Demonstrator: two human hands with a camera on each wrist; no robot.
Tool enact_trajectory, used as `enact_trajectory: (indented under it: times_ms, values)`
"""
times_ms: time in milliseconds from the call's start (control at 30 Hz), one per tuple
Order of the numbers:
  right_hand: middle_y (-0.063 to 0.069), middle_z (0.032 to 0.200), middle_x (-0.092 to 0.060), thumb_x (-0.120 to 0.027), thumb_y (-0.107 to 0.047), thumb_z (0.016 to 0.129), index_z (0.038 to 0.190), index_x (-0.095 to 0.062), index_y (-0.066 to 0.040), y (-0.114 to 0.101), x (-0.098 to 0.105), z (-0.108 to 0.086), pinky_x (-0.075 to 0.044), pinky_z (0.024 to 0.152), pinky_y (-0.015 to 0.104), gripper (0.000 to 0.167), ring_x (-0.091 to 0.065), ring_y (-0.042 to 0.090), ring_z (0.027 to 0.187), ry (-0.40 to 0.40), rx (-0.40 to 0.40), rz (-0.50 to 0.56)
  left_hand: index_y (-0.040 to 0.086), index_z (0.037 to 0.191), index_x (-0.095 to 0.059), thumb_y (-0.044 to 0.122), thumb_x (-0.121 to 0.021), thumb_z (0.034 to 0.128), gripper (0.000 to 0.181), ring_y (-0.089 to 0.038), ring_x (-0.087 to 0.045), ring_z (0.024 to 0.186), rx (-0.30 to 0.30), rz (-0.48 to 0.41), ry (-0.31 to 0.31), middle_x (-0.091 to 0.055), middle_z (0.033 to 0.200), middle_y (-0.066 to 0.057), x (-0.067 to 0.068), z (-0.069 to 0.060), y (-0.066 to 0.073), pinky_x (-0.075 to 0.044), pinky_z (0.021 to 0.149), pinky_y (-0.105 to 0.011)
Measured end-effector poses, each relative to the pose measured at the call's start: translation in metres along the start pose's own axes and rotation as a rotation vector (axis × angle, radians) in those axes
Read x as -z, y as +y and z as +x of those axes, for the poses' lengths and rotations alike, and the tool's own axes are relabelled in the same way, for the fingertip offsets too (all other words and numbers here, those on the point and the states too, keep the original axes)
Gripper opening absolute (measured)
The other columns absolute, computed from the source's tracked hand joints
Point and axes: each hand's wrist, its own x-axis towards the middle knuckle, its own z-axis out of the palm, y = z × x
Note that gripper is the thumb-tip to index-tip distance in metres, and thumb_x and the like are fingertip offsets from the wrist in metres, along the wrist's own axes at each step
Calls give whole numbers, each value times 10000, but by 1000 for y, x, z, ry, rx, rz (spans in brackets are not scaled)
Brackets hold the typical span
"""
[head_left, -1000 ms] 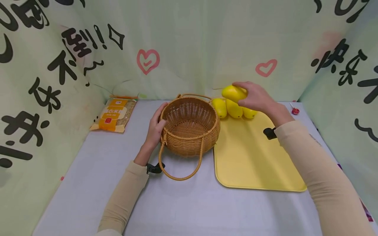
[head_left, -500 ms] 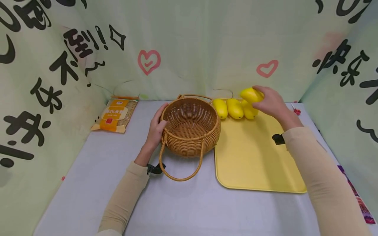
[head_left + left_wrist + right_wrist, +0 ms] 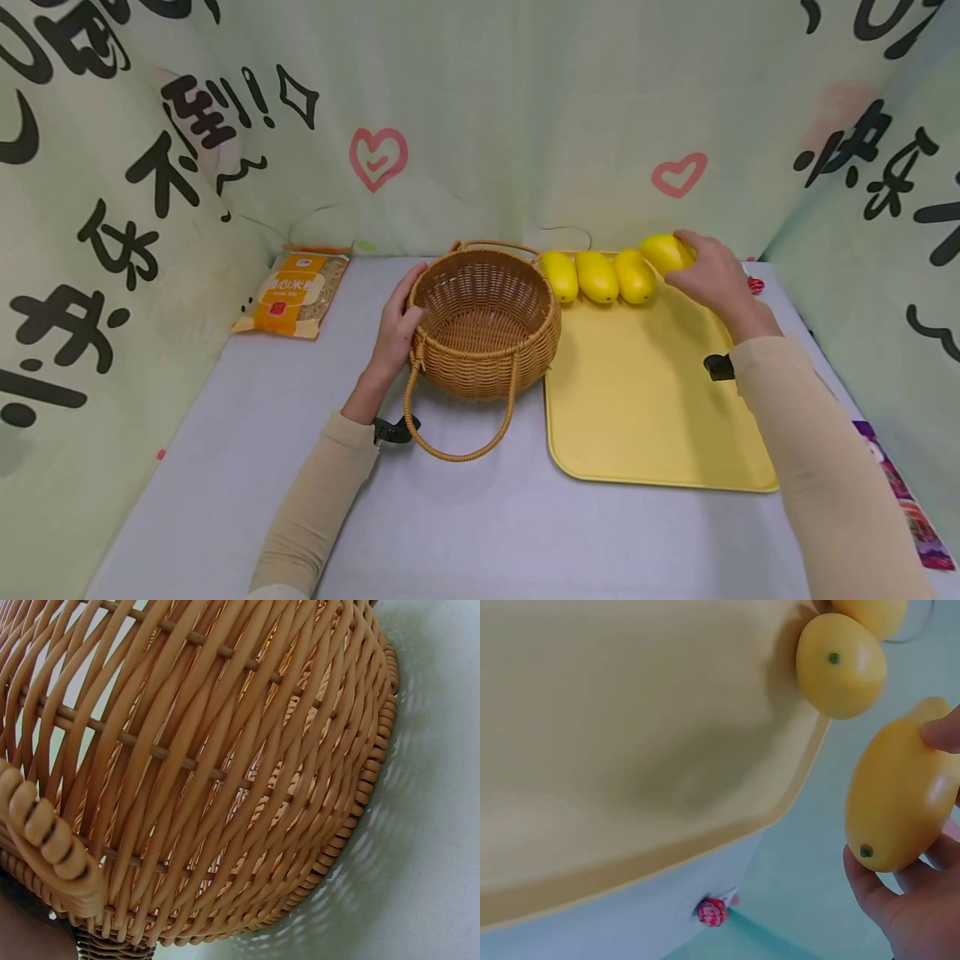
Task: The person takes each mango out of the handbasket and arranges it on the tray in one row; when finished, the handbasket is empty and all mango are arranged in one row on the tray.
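At the left side of a wicker basket (image 3: 480,367), my left hand (image 3: 396,321) grips the rim, thumb toward the opening. The basket's inside holds nothing visible, and one handle hangs down at its front. My right hand (image 3: 712,279) holds a yellow mango (image 3: 666,253) over the back of the yellow tray (image 3: 652,400). Just left of it, a row of three mangoes (image 3: 597,277) lies along the tray's back edge. In the right wrist view, the held mango (image 3: 900,795) sits between thumb and fingers, apart from the nearest mango (image 3: 841,667). Woven wicker (image 3: 202,765) fills the left wrist view.
An orange-and-clear food packet (image 3: 292,292) lies at the back left of the table (image 3: 450,533). A red-wrapped lollipop (image 3: 754,285) is beyond the tray's right side. A purple-red packet (image 3: 911,508) shows at the right edge. Printed cloth walls (image 3: 465,167) enclose the table.
My right hand has carried the mango rightward and lower, from above the row to the row's right end. My left hand and the basket stay in place.
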Motion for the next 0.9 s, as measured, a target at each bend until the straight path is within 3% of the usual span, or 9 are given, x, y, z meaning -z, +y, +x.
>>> enact_trajectory:
  times_ms: [200,433,900]
  values:
    - [320,1485,-397,-583,-273,904,1557,-289,-42,12,-9,-2,-300,1004,661,753,-379,496,1216,25,-35,11,28,1553,-304,-37,-415,887,679,-307,-302,1492,7,3,2,-316,1607,-159,0,-1,-1,-285,1196,-514]
    - [290,1567,-309,-602,-263,915,1578,-231,-47,23,-22,-2,-242,1128,667,790,-317,510,1310,54,-127,115,35,1555,-304,-20,-415,894,672,-304,-295,1496,3,7,1,-312,1610,-151,0,-1,0,-282,1197,-520]
    - [304,1597,-208,-562,-335,948,1599,-118,-62,34,-42,-3,-208,1145,690,834,-257,520,1367,2,-287,179,36,1557,-298,-30,-404,908,660,-342,-291,1493,-8,0,-12,-303,1611,-163,1,-2,-1,-279,1186,-568]
